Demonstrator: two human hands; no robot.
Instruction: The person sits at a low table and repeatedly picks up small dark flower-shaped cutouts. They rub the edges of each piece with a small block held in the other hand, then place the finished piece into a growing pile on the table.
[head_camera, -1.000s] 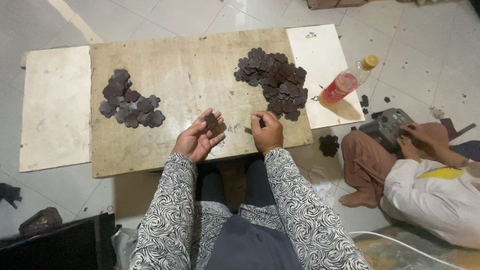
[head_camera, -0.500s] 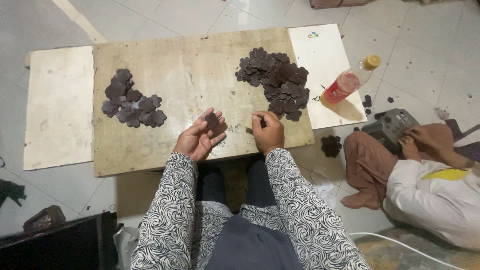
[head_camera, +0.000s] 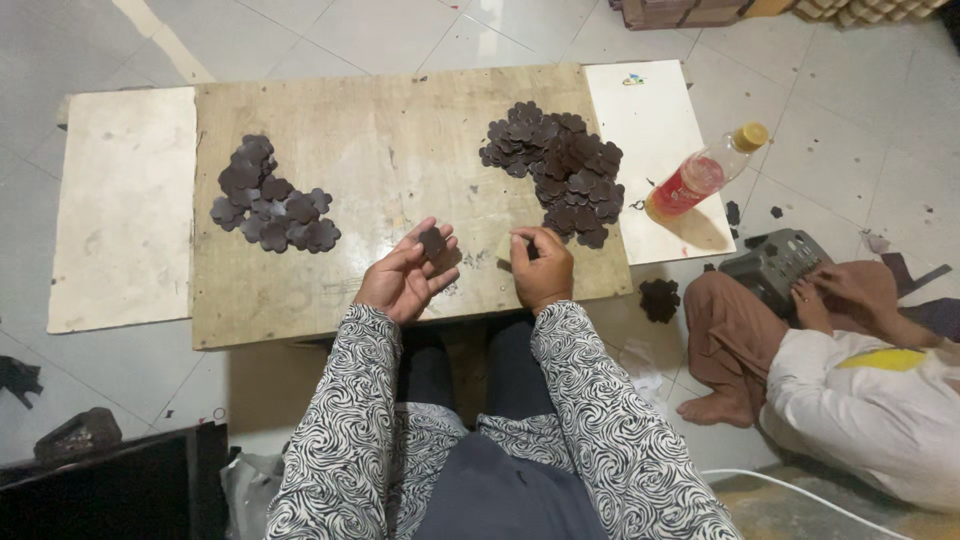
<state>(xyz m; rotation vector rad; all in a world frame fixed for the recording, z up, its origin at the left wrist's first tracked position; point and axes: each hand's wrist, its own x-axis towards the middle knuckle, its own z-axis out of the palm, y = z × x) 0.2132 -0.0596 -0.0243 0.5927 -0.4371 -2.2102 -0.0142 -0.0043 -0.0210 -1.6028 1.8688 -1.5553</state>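
Held a dark flower-shaped piece (head_camera: 433, 242) over the near edge of the wooden board (head_camera: 400, 160).

Cupped left hand (head_camera: 402, 280) with fingers loosely open under that piece; pinched right hand (head_camera: 541, 270) shut on something small, too hidden to tell. Lay on the board's left: a small pile (head_camera: 270, 200); on its right: a larger pile (head_camera: 555, 168). Stood beyond the board's right edge: a bottle (head_camera: 700, 175).

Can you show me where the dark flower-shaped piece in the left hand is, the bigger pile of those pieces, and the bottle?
Flower-shaped piece (head_camera: 433, 242), head view, its centre, on the left hand.
Bigger pile (head_camera: 555, 170), head view, middle of the heap.
Bottle (head_camera: 692, 180), head view, its red-filled body.
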